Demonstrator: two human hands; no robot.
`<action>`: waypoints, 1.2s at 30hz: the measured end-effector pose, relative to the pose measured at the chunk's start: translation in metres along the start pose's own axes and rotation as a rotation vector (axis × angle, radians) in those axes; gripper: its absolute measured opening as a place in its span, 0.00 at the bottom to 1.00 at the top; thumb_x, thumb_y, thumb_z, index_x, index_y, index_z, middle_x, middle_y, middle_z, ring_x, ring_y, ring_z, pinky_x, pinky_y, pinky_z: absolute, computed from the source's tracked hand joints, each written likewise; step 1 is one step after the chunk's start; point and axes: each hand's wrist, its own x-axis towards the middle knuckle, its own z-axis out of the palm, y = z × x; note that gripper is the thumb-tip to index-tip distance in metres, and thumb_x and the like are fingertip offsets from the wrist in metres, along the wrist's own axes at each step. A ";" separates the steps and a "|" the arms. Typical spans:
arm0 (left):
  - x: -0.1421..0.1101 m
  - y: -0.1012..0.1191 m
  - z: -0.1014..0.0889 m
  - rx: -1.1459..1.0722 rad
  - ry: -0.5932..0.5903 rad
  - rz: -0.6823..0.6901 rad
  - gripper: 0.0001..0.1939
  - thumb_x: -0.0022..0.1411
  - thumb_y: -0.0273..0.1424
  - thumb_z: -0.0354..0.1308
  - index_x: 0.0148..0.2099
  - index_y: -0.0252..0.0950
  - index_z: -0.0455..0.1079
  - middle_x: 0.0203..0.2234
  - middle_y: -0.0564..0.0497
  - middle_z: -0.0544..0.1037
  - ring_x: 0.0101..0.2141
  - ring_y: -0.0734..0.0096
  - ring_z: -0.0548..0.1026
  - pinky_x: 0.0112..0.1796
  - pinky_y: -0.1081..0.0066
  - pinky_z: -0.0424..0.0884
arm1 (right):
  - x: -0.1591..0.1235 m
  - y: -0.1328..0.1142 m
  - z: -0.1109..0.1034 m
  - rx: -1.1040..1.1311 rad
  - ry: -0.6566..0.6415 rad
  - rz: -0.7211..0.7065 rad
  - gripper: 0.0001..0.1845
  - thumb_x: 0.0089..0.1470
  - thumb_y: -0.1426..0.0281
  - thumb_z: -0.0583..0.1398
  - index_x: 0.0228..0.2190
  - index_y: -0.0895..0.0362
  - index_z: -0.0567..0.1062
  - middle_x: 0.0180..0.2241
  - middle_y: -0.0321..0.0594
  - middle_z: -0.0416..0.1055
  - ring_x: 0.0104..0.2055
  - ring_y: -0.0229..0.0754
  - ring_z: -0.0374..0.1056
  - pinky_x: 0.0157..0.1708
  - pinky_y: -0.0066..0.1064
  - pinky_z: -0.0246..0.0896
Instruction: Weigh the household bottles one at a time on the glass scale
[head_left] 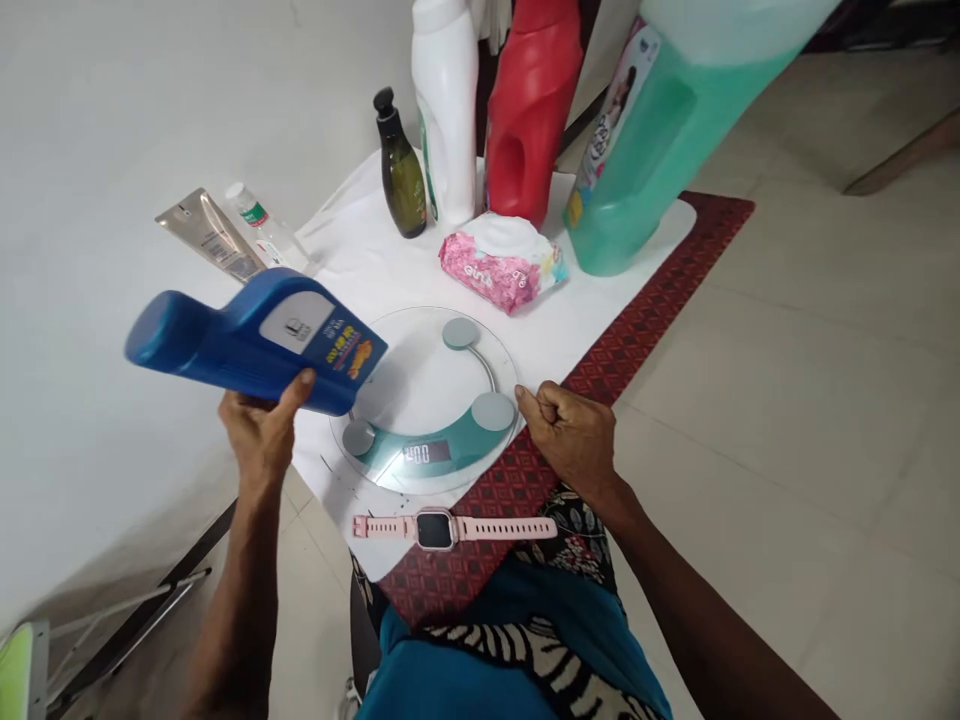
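Note:
A blue plastic bottle [289,335] with a printed label is tilted on its side in the air, its capped end to the left. My left hand [262,430] grips it from below, thumb on the front. Under and beside the bottle lies a round glass bathroom scale [427,480] with a teal band, grey pads and a lit display of zeros. My right hand [570,435] is curled into a fist at the scale's right rim, over the table's edge; I see nothing in it. A pink smartwatch [435,529] lies stretched out in front of the scale.
Behind the scale are a pink wipes pack [502,265], a dark green pump bottle [403,175], a white bottle [450,120], a red bottle [529,120] and a large jug of green liquid [637,170]. A tube [210,235] and a small clear bottle [266,228] lie by the wall.

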 end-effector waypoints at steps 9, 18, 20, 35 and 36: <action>-0.037 0.022 0.056 0.071 -0.170 -0.028 0.24 0.47 0.50 0.80 0.34 0.42 0.74 0.28 0.51 0.79 0.28 0.62 0.75 0.29 0.59 0.77 | 0.001 0.000 0.001 0.046 0.024 0.024 0.27 0.68 0.60 0.58 0.21 0.50 0.51 0.17 0.27 0.49 0.20 0.34 0.48 0.26 0.33 0.46; -0.040 0.026 0.051 -0.003 -0.372 -0.017 0.30 0.53 0.54 0.79 0.50 0.42 0.78 0.44 0.43 0.85 0.46 0.49 0.85 0.50 0.53 0.83 | 0.000 0.001 0.001 0.065 0.030 0.034 0.27 0.69 0.60 0.59 0.22 0.50 0.52 0.17 0.27 0.50 0.20 0.34 0.48 0.27 0.33 0.46; -0.042 0.022 0.043 -0.037 -0.386 0.030 0.34 0.59 0.61 0.72 0.57 0.44 0.77 0.50 0.42 0.83 0.56 0.47 0.83 0.57 0.53 0.81 | 0.000 0.001 0.000 0.079 0.033 0.033 0.28 0.69 0.60 0.59 0.22 0.50 0.52 0.17 0.27 0.49 0.20 0.34 0.48 0.26 0.32 0.46; -0.048 0.022 0.047 0.149 -0.318 0.016 0.33 0.53 0.50 0.80 0.56 0.42 0.78 0.55 0.38 0.84 0.56 0.43 0.83 0.59 0.47 0.80 | 0.001 0.001 -0.003 0.122 0.082 -0.024 0.28 0.70 0.64 0.60 0.22 0.51 0.52 0.17 0.26 0.48 0.19 0.32 0.46 0.24 0.30 0.46; -0.047 0.023 0.051 0.182 -0.298 -0.012 0.31 0.52 0.49 0.81 0.52 0.39 0.79 0.51 0.38 0.85 0.52 0.44 0.85 0.56 0.46 0.82 | 0.001 0.001 -0.003 0.128 0.105 -0.047 0.28 0.70 0.65 0.61 0.22 0.51 0.52 0.17 0.25 0.48 0.19 0.32 0.46 0.24 0.30 0.46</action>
